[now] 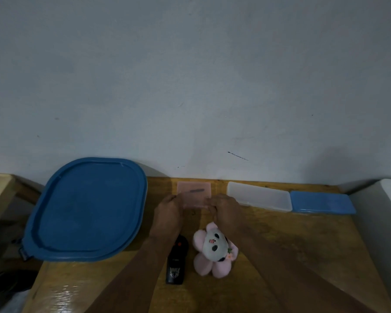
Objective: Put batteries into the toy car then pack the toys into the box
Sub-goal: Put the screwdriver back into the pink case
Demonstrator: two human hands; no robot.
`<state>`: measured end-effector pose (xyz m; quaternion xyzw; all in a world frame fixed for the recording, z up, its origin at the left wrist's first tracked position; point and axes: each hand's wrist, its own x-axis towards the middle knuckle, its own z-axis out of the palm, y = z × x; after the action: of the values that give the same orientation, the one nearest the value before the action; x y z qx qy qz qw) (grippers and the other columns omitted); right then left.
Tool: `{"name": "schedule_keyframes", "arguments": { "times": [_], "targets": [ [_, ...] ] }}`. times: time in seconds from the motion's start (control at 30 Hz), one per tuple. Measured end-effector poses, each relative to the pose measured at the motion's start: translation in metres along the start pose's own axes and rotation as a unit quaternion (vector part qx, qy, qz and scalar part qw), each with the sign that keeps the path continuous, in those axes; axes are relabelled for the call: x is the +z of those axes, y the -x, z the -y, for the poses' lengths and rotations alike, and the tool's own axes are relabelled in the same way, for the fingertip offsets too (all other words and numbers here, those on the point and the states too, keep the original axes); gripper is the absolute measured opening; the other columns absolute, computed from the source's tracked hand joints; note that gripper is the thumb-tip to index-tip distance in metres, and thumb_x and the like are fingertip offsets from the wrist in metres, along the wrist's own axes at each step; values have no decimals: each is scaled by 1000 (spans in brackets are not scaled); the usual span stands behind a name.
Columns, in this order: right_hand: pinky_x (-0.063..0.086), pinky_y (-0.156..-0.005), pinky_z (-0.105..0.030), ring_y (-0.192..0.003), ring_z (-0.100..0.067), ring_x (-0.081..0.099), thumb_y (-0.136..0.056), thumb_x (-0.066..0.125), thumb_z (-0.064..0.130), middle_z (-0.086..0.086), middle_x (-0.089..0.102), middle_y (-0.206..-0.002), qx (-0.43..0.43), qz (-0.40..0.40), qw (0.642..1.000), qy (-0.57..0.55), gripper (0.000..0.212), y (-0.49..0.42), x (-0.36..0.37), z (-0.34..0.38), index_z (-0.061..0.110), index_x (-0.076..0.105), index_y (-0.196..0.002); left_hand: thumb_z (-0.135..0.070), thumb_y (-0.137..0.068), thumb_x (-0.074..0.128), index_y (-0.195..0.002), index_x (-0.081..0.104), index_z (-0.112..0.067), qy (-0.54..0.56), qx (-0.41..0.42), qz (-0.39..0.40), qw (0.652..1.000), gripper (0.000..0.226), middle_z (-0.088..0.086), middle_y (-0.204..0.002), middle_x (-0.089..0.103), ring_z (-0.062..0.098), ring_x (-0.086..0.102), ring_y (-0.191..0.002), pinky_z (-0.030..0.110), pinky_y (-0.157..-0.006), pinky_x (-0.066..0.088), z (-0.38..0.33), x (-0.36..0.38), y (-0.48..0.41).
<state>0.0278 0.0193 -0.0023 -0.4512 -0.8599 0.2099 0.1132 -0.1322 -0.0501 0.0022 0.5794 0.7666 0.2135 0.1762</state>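
Observation:
A small pink translucent box stands at the back of the wooden table, against the wall. My left hand and my right hand grip a clear pinkish piece, seemingly its lid, by its two ends just in front of the box. A black toy car lies lengthwise below my left forearm. Right of it sits a pink plush toy with a panda face. No batteries are visible.
A large blue lid covers a container at the left. At the back right lie a clear rectangular box and a blue rectangular lid. The table ends at a white surface on the right.

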Motion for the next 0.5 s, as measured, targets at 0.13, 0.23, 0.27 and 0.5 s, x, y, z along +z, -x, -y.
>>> {"name": "schedule_keyframes", "arguments": {
  "times": [0.13,0.23,0.27,0.5],
  "targets": [
    [38,-63,-24,-82,-22,62,-89,53,4,-6,69,-91,8,1,1000,-16,23,1,-3,3,13,73,-96,-10,-96,43,-113,58,-17,14,-14,4,1000,24,7,-104,63,22,62,-89,24,-69,47,3,3,1],
    [41,-67,-25,-89,-23,62,-90,51,6,-6,69,-101,12,8,1000,-23,24,4,-6,5,13,70,-104,-14,-98,38,-111,54,-19,23,-22,7,999,21,4,-106,62,17,60,-88,23,-69,47,3,4,2],
    [38,-67,-23,-90,-23,62,-91,50,6,-6,68,-103,14,9,1000,-25,25,4,-7,6,13,69,-106,-14,-97,39,-112,53,-20,19,-21,7,1000,21,4,-107,61,18,61,-89,24,-70,50,3,4,3],
    [46,-91,-29,-107,-21,58,-96,47,14,-6,59,-122,27,-3,1000,1,35,14,-20,14,15,53,-131,-17,-98,43,-129,40,-21,-9,-10,10,1000,31,6,-115,56,21,61,-97,31,-80,54,-10,-7,22]
  ]
}}
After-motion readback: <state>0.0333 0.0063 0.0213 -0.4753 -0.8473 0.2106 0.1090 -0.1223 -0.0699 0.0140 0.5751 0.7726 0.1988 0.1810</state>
